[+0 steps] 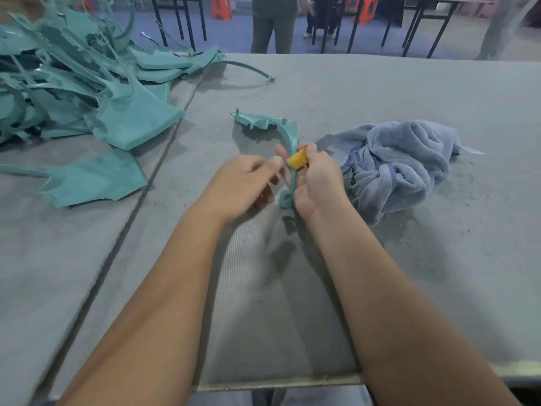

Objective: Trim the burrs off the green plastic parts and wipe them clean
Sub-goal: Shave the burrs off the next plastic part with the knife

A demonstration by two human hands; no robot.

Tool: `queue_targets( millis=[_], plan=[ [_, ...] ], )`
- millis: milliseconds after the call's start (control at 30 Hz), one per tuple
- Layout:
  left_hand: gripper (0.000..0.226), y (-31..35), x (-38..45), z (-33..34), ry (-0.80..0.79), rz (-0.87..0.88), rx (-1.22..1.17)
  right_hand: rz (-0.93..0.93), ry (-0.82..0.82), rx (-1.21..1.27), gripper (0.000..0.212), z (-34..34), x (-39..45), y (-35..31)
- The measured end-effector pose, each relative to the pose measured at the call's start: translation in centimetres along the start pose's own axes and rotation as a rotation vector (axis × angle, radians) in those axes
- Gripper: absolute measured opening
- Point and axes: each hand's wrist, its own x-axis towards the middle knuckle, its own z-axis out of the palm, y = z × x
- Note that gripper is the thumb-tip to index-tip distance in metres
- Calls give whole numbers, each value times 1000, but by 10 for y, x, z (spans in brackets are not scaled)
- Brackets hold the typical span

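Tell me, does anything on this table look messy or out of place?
Mostly the pile of green plastic parts at far left, tangled rather than stacked. The blue towel lies crumpled, with shavings littering the grey table.

We see a grey felt surface (380, 92) near us; beyond it, black-legged tables (424, 27), orange stools (221, 7), blue floor (231, 33).

Both hands meet at mid-worktop, forearms bare.

My left hand (248, 183) is blurred, its fingers curled and its fingertips pinching the green part (288, 136). My right hand (316, 180) grips the yellow-handled cutter (298, 160), thumb on top, knuckles outward. Both forearms reach in from the near edge, converging at the wrists.
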Motion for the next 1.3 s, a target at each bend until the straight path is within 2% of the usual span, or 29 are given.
queue_targets(
  millis=[67, 167, 267, 367, 500, 633, 733, 833, 900, 967, 1067, 1233, 1300],
  plan=[
    [50, 1, -1, 7, -76, 60, 58, 23, -46, 45, 26, 0, 1, 2],
    [47, 1, 1, 9, -91, 58, 121, -32, -88, -71, 31, -1, 3, 4],
    [34, -1, 4, 8, -38, 58, 81, -251, -89, -274, 33, -2, 0, 3],
    [21, -8, 11, 2, 136, 96, 171, -495, -109, -505, 29, -7, -2, 0],
    [27, -17, 11, 0, 297, 121, 295, -435, -211, -597, 25, -10, -3, 1],
    [42, -23, 11, 1, 374, 17, 292, -199, -267, -665, 48, -7, -2, 4],
    [44, -23, 8, 0, 346, 14, 160, -247, -316, -733, 30, -10, -5, 5],
    [43, -21, 5, 2, 329, 69, 165, -294, -377, -704, 14, -13, -11, 6],
    [37, -18, 5, 0, 280, 44, 1, -300, -384, -680, 14, -14, -12, 5],
    [32, -13, 5, -4, 190, 1, -248, -287, -348, -672, 26, -14, -11, 5],
    [22, -8, 2, -7, 53, 13, -335, -215, -280, -694, 48, -13, -6, 5],
    [12, -7, 1, -10, -43, 47, -332, -266, -376, -774, 23, -16, -6, 7],
    [15, -8, 1, -11, -76, 63, -355, -256, -409, -754, 22, -17, -8, 7]
  ],
)
